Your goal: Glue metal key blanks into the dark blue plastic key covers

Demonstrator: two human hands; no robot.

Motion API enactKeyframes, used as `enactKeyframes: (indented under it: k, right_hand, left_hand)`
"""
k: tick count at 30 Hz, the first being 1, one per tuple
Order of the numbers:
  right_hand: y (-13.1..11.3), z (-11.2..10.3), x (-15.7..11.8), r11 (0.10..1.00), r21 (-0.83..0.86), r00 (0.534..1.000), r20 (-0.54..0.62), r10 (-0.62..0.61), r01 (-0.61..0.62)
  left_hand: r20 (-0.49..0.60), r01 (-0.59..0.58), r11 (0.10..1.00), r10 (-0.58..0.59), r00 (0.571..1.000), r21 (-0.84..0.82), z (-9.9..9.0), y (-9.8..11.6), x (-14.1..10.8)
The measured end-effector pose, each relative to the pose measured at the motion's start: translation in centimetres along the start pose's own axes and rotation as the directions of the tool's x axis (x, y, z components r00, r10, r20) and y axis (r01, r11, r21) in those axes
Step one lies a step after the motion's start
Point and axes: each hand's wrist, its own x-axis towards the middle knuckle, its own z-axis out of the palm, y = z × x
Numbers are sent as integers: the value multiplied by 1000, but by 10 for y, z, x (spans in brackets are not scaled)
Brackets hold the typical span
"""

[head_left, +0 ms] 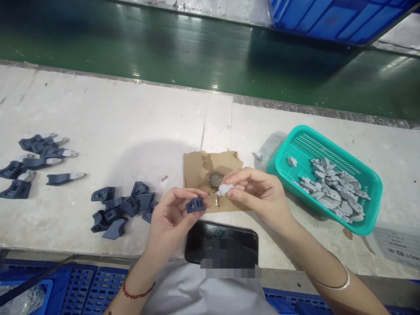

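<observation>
Pinched in my left hand (pixel 175 210) is a dark blue plastic piece (pixel 196 205) with openings in its face. A small light grey part (pixel 225 189) sits between the thumb and fingers of my right hand (pixel 256 190), a short distance right of the blue piece. Behind both hands lies a brown cardboard piece (pixel 195 170) with wet, shiny patches and a small round cap (pixel 215 179) on it. Several loose dark blue pieces (pixel 114 228) are piled left of my left hand.
A green basket (pixel 376 197) with many grey parts (pixel 341 192) stands at the right. A phone (pixel 221 243) lies at the front edge. Joined blue-and-grey pieces (pixel 61 178) are at the far left. A blue crate (pixel 308 17) stands beyond the green belt (pixel 147 52).
</observation>
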Motion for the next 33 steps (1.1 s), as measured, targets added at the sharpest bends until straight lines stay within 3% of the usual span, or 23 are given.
enactKeyframes:
  k: [4, 10, 15, 20, 28, 33]
  right_hand:
    - [0, 5, -4, 999, 38, 1000, 14, 2, -2]
    - [-5, 5, -4, 999, 39, 1000, 6, 11, -12]
    - [-7, 5, -7, 998, 70, 999, 53, -10, 7]
    - [-9, 5, -10, 1000, 9, 997, 74, -24, 24]
    - [-10, 7, -10, 995, 37, 962, 256, -95, 88]
    - [-6, 5, -8, 988, 42, 924, 351, -151, 146]
  left_hand:
    - [21, 8, 1000, -8, 1000, -14, -3, 0, 0]
    - [67, -31, 983, 20, 998, 179, -7, 0, -2]
    - [198, -166, 880, 84, 977, 445, -6, 2, -5]
    - [300, -258, 775, 93, 950, 578, -7, 1, -7]
    - [482, -329, 780, 39, 875, 533, -3, 8, -5]
    - [540, -304, 814, -14, 841, 495, -3, 10, -4]
